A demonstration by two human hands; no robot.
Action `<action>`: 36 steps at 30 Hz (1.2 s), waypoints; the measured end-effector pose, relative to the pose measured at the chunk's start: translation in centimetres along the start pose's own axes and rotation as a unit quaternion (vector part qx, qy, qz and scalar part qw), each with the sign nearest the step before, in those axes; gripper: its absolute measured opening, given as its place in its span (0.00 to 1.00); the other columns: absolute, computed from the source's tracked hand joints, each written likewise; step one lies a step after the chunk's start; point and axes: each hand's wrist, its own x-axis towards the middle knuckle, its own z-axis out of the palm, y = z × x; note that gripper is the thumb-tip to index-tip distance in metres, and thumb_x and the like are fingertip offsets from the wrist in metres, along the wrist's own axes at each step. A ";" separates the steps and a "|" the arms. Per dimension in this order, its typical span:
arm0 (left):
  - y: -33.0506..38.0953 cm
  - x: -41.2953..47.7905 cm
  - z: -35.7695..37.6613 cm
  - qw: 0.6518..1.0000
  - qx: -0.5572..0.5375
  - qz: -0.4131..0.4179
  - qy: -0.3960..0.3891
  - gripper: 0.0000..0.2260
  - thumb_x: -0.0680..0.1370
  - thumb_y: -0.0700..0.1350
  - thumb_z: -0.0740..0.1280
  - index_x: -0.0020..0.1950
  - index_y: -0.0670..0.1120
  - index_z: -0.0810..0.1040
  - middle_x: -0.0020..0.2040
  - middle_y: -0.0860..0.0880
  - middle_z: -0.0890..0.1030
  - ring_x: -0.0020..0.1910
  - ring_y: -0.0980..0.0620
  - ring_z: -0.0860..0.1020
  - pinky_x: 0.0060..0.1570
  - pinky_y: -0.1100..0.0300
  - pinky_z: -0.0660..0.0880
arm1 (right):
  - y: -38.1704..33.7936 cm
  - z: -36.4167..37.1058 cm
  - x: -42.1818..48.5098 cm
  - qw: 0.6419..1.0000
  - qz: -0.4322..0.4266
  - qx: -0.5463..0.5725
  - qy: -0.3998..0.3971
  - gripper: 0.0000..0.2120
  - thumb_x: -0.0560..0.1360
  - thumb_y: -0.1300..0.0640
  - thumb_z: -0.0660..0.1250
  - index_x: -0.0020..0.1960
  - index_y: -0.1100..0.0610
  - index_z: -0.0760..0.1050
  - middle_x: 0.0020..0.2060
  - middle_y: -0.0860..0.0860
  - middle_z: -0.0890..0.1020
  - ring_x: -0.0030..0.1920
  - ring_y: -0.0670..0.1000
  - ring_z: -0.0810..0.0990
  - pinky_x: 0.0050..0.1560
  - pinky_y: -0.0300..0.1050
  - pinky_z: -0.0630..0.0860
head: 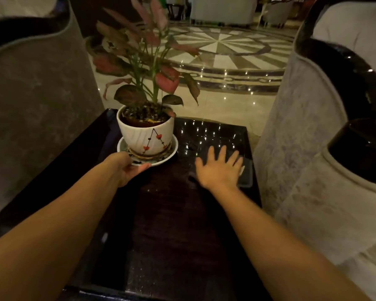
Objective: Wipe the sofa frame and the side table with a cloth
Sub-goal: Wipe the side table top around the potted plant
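A dark glossy side table (174,224) fills the middle of the view. On its far right part lies a dark grey cloth (245,174), and my right hand (219,168) presses flat on it with fingers spread. My left hand (128,168) grips the near rim of a white saucer (159,159) that carries a white plant pot (144,135) with red hearts and a red-leaved plant (148,61). The dark wooden sofa frame (343,68) curves along the armrest on the right.
A grey upholstered sofa arm (37,101) stands close on the left, and a pale one (302,135) close on the right. Beyond the table lies a polished marble floor (226,51) with a round pattern. More seating stands far back.
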 end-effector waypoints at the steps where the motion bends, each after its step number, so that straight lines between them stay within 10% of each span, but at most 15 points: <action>1: 0.2 0.1 -0.1 1.000 -0.007 0.001 0.007 0.22 0.82 0.30 0.49 0.74 0.41 0.65 0.73 0.40 0.69 0.67 0.39 0.73 0.42 0.56 0.80 | -1.9 1.0 -1.3 0.999 -0.034 0.009 0.011 0.36 0.80 0.33 0.42 0.82 0.49 0.45 0.82 0.58 0.46 0.78 0.71 0.40 0.76 0.68 0.37; 6: 1.2 0.9 -1.0 1.000 -0.014 0.000 0.028 0.21 0.82 0.31 0.50 0.75 0.41 0.65 0.72 0.38 0.69 0.65 0.39 0.74 0.27 0.57 0.80 | -2.3 2.4 -4.5 0.891 -0.453 -0.014 0.000 0.33 0.78 0.29 0.45 0.80 0.40 0.52 0.82 0.50 0.55 0.80 0.61 0.50 0.76 0.59 0.41; 12: 2.0 2.1 -2.5 0.999 -0.020 -0.002 0.039 0.21 0.82 0.31 0.51 0.74 0.41 0.65 0.72 0.39 0.68 0.66 0.40 0.73 0.47 0.57 0.79 | 0.3 -0.8 4.7 0.998 0.062 0.009 0.009 0.36 0.81 0.34 0.42 0.83 0.51 0.44 0.82 0.58 0.46 0.79 0.69 0.43 0.76 0.69 0.42; 18: 3.0 3.1 -1.3 0.999 -0.010 0.003 0.041 0.21 0.82 0.30 0.51 0.73 0.41 0.66 0.72 0.40 0.70 0.67 0.41 0.73 0.45 0.57 0.80 | -3.7 2.3 3.8 0.960 -0.280 0.003 -0.002 0.38 0.74 0.25 0.39 0.81 0.40 0.45 0.82 0.47 0.48 0.81 0.61 0.43 0.76 0.62 0.38; 25: 2.8 3.8 -0.4 0.999 0.003 0.008 0.048 0.20 0.82 0.31 0.53 0.74 0.40 0.66 0.71 0.39 0.71 0.65 0.41 0.74 0.26 0.58 0.80 | 3.2 -1.8 12.4 0.985 0.169 0.036 0.010 0.37 0.80 0.34 0.42 0.83 0.52 0.42 0.82 0.59 0.45 0.78 0.71 0.47 0.76 0.70 0.45; 27: 2.8 4.1 -0.2 0.999 -0.001 0.009 0.047 0.20 0.82 0.31 0.52 0.74 0.41 0.66 0.71 0.39 0.71 0.66 0.42 0.74 0.27 0.59 0.79 | 0.2 -1.3 12.1 0.987 0.155 0.018 0.022 0.37 0.80 0.36 0.42 0.82 0.54 0.44 0.81 0.62 0.46 0.78 0.73 0.45 0.75 0.71 0.42; 32: 2.9 4.7 0.6 0.999 -0.025 0.020 0.026 0.21 0.82 0.30 0.52 0.74 0.41 0.66 0.73 0.41 0.70 0.69 0.44 0.71 0.47 0.63 0.76 | -5.2 0.8 10.4 0.960 -0.281 -0.010 -0.009 0.35 0.78 0.31 0.42 0.82 0.43 0.48 0.82 0.51 0.49 0.81 0.62 0.44 0.76 0.63 0.40; 34: 2.7 4.7 0.6 0.999 -0.011 0.019 0.026 0.20 0.82 0.31 0.55 0.73 0.40 0.67 0.70 0.40 0.72 0.67 0.43 0.73 0.50 0.64 0.75 | -1.8 -0.6 13.5 0.966 -0.259 -0.014 0.010 0.33 0.80 0.31 0.44 0.81 0.42 0.49 0.82 0.49 0.52 0.81 0.60 0.48 0.76 0.63 0.46; 36: 2.2 4.6 0.3 1.000 0.010 0.014 0.025 0.19 0.82 0.32 0.55 0.73 0.39 0.66 0.69 0.37 0.73 0.64 0.42 0.75 0.46 0.65 0.76 | 2.2 -1.8 16.4 0.998 -0.049 0.005 0.036 0.33 0.81 0.34 0.44 0.82 0.47 0.49 0.82 0.55 0.54 0.79 0.64 0.51 0.75 0.66 0.49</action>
